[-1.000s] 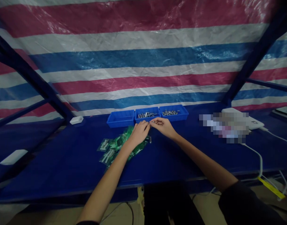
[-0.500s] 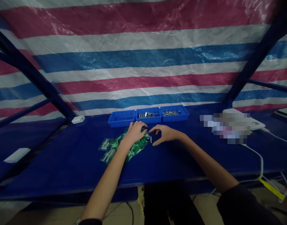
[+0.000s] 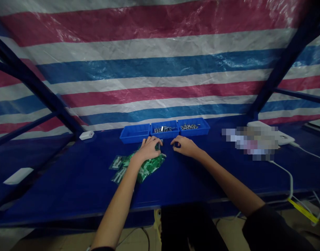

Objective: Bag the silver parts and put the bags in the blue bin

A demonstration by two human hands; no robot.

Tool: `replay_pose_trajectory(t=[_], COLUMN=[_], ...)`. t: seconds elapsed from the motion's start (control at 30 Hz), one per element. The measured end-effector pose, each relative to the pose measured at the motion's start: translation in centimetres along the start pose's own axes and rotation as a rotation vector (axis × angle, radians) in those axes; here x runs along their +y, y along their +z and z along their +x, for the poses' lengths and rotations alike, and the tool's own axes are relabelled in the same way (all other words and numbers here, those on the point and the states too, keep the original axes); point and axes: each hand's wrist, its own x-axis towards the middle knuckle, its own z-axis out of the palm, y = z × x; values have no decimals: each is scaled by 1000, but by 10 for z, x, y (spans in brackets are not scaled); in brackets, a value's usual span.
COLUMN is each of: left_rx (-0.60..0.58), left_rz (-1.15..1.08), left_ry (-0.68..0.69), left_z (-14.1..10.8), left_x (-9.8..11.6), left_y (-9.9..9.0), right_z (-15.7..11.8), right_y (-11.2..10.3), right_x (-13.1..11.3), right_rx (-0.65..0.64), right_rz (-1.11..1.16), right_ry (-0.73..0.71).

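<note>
Over the upper part of a pile of green and clear plastic packets [image 3: 151,168] is my left hand [image 3: 149,148], its fingers curved around a small clear packet [image 3: 157,145]. To its right, my right hand [image 3: 184,145] has thumb and index finger pinched together on a small dark piece that I cannot make out. Just beyond the hands stand three joined blue bins. The left bin [image 3: 135,131] shows a bare bottom, the middle bin [image 3: 165,134] holds metal cylinders, and the right bin [image 3: 193,132] holds small metal parts.
A white box [image 3: 86,135] lies at the back left and another white block [image 3: 18,176] at the far left. On the right are a white device [image 3: 287,138] with cables and a blurred-out item [image 3: 251,143]. Blue frame posts rise at both sides.
My right hand's fingers have closed from a wider spread. The small metal piece that lay between the hands no longer shows there. My left hand has shifted slightly, with a clear packet now visible at its fingers.
</note>
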Motion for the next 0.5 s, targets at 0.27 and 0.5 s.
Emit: replay_pose_trajectory(t=[0.27,0.5], left_rx=[211,407], left_rz=[-58,-56], left_ry=[101,93], left_z=[5,5], left_x=[20,22], left_y=[7,2], right_z=[12,12], right_y=[5,4], right_x=[-9,-14], right_rx=[59,-29], right_rz=[785,1198], right_ry=[166,282])
